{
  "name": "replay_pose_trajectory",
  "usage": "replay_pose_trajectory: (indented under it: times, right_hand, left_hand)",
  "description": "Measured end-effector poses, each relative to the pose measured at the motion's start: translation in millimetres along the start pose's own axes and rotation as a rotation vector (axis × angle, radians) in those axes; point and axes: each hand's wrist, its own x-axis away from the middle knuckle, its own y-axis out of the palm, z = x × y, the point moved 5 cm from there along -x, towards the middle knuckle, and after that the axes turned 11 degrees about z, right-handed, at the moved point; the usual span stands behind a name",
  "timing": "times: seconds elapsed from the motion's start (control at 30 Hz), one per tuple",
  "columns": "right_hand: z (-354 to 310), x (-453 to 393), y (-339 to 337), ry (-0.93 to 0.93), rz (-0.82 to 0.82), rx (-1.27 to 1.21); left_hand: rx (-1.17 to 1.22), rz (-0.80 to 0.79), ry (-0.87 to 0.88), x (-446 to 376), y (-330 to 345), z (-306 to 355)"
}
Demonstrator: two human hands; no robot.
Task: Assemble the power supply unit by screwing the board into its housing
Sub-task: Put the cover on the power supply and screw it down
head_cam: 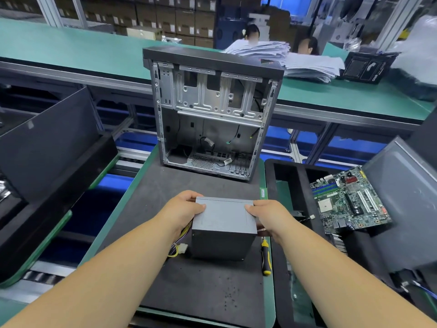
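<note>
Assembly looks barely begun: both hands, left hand (186, 207) and right hand (267, 215), grip the power supply unit (224, 223) on the counter (146, 200), near the empty housing (212, 110), screwdriver (265, 256) untouched.

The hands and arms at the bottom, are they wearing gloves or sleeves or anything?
No. Both hands, the left hand and the right hand, are bare, with no gloves. The forearms are bare too: no sleeves reach into view, and no watch, bracelet or wrist strap shows. No rings can be seen on the visible fingers.
</note>
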Motion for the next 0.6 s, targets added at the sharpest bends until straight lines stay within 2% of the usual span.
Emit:
replay_pose_trajectory:
  times: [0.1,0.37,0.43,0.53,0.6]
  right_hand:
    - [-1,-1,0,0.040,-0.045,-0.002]
    - [-1,-3,-3,0.041,-0.010,-0.012]
    - [-9,-3,-3,-0.054,-0.028,0.173]
    - [-32,2,1,-0.270,0.016,0.666]
    - [-45,10,16,-0.459,0.003,0.799]
  left_hand:
    - [0.040,0.036,0.025,0,1,-4]
    - [-0.122,0.103,0.160,-3,-1,-1]
    - [-0.126,0.116,0.172,-4,-3,-1]
    - [-0.104,0.110,0.162,-6,-3,-1]
    - [-0.112,0.113,0.171,-6,-4,-1]
